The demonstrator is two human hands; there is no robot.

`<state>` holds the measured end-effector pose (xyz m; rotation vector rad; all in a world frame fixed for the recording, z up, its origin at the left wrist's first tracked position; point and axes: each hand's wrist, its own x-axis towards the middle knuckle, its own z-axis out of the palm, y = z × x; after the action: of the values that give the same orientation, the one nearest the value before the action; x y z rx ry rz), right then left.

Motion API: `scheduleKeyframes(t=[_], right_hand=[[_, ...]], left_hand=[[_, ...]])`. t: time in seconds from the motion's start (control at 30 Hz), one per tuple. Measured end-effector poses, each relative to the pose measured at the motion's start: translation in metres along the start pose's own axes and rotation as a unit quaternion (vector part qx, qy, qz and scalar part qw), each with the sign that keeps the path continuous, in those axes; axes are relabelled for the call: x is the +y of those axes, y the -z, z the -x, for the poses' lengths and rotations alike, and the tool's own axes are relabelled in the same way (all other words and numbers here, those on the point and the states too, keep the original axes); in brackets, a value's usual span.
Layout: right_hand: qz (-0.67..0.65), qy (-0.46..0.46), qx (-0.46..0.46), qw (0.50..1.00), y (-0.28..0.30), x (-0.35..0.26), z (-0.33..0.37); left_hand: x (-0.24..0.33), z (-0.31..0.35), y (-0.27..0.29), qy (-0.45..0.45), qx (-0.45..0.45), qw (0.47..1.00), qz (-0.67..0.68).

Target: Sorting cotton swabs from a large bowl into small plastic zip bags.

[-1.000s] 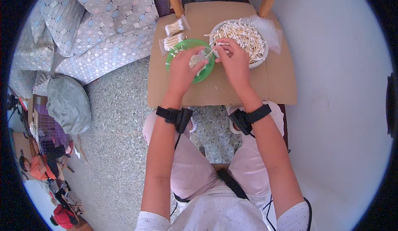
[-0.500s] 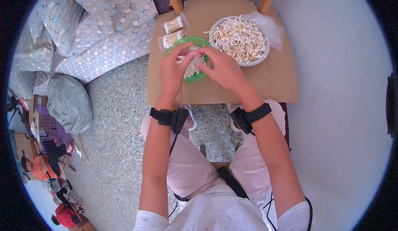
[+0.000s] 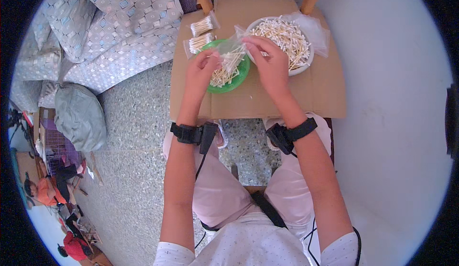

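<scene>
A small clear plastic bag [image 3: 231, 58] with cotton swabs in it is stretched between my two hands. My left hand [image 3: 202, 70] pinches one side of it, its fingers curled together. On the other side my right hand [image 3: 270, 64] grips the bag's upper corner between thumb and fingers. Directly below is a green bowl [image 3: 244, 75] holding loose cotton swabs [image 3: 223, 78]; the bag and left fingers cover part of it. Close to my right hand stands a white bowl [image 3: 311, 58] heaped with cotton swabs [image 3: 283, 40].
Two bags of bundled swabs, an upper one [image 3: 202, 25] and a lower one [image 3: 201, 42], lie left of the bowls. Clear plastic bags [image 3: 316, 36] lie at the right. Cardboard [image 3: 296, 101] covers the chair seat. A white wall [image 3: 382, 103] rises on the right.
My hands have moved apart, the right one rightward and slightly up. The bag between them is now spread out and shows swabs inside, and more of the green bowl's contents is visible.
</scene>
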<state>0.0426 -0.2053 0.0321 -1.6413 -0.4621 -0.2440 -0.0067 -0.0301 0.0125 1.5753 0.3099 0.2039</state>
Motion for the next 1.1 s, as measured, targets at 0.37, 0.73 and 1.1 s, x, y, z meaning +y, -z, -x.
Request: scheduleKeyframes(t=[0.37, 0.73, 1.1], right_hand=[[0.054, 0.008, -0.070, 0.996, 0.003, -0.004, 0.000], [0.098, 0.140, -0.090, 0.981, 0.020, -0.002, -0.012], [0.176, 0.079, -0.198, 0.961, 0.021, 0.002, -0.005]], left_hand=[[0.019, 0.003, 0.002, -0.232, 0.126, 0.964, 0.034], [0.036, 0.022, 0.011, -0.187, 0.136, 0.972, -0.036], [0.034, 0.022, 0.022, -0.366, 0.091, 0.902, -0.212]])
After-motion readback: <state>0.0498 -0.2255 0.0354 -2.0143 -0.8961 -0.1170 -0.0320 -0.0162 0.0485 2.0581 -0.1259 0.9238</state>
